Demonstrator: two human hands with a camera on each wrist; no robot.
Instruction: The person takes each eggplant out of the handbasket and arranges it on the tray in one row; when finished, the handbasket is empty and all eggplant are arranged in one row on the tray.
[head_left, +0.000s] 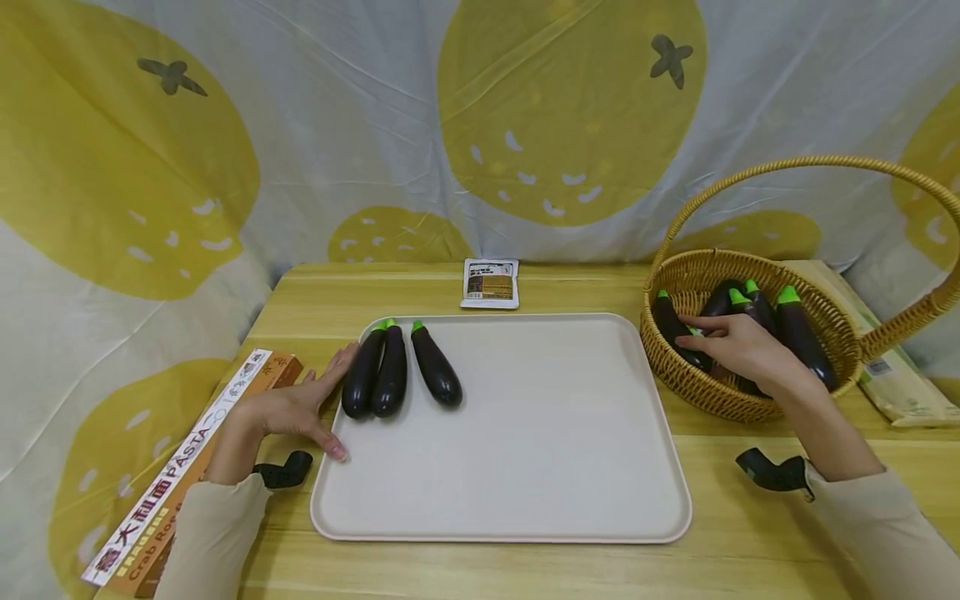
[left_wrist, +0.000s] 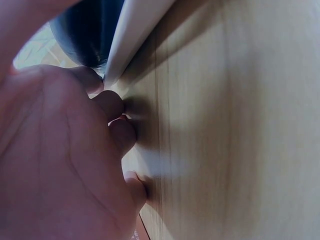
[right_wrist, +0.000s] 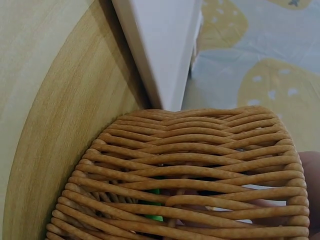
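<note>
My left hand (head_left: pixel 300 408) rests at the left edge of the white tray (head_left: pixel 525 467), its fingers spread on the table and its thumb on the rim. Right beside it, two eggplants lie close together, a left eggplant (head_left: pixel 363 375) and a middle eggplant (head_left: pixel 391 375). A third eggplant (head_left: pixel 437 367) lies slightly apart on the tray. Inside the wicker basket (head_left: pixel 697 400), my right hand (head_left: pixel 738 346) reaches over several eggplants, thumb and index finger apart. Those fingertips are at a dark eggplant (head_left: pixel 666 321) by the left wall. The other right fingers are hidden.
A pasta box (head_left: pixel 180 467) lies left of the tray, under the left forearm. At the table's back is a small packet (head_left: pixel 490 283). The basket's tall handle (head_left: pixel 817 161) arches over it, and a pale flat package (head_left: pixel 900 383) lies behind on the right.
</note>
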